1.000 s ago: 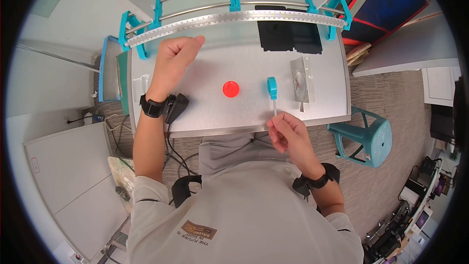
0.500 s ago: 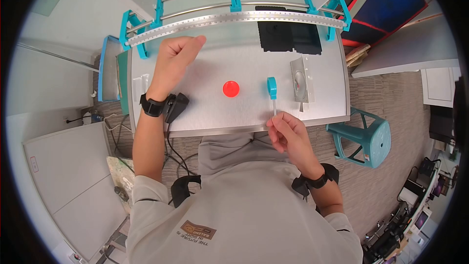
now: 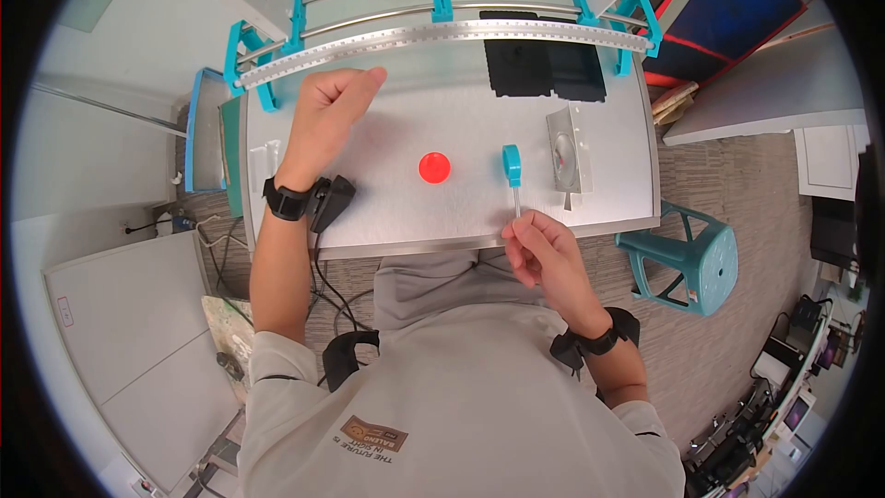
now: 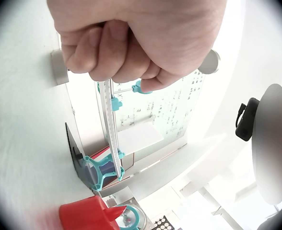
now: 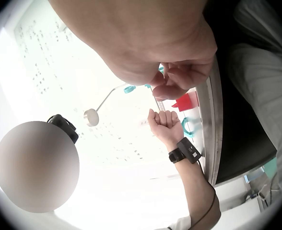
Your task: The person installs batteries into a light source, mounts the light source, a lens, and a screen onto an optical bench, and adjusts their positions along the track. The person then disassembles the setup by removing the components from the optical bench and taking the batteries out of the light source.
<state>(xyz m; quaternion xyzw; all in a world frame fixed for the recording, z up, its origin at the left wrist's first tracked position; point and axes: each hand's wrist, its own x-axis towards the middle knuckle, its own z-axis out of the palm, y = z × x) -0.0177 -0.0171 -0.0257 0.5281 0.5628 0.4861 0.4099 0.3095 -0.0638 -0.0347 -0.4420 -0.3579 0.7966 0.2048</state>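
Note:
My left hand is held over the left part of the table, just in front of a ruler-marked rail, fingers curled into a fist; in the left wrist view the curled fingers grip nothing visible. Below and right of it stands a red cylinder with a pointed red tip, clearer in the left wrist view. Near the table's front edge my right hand pinches the thin metal rod of a teal ring holder between thumb and forefinger. The ring points away from me.
Behind the hands stretches the ruler rail on teal supports with metal rods and white panels. Black sheets lie under its right end. A clear plastic package is right of the ring. A teal stool stands beyond the table's right edge.

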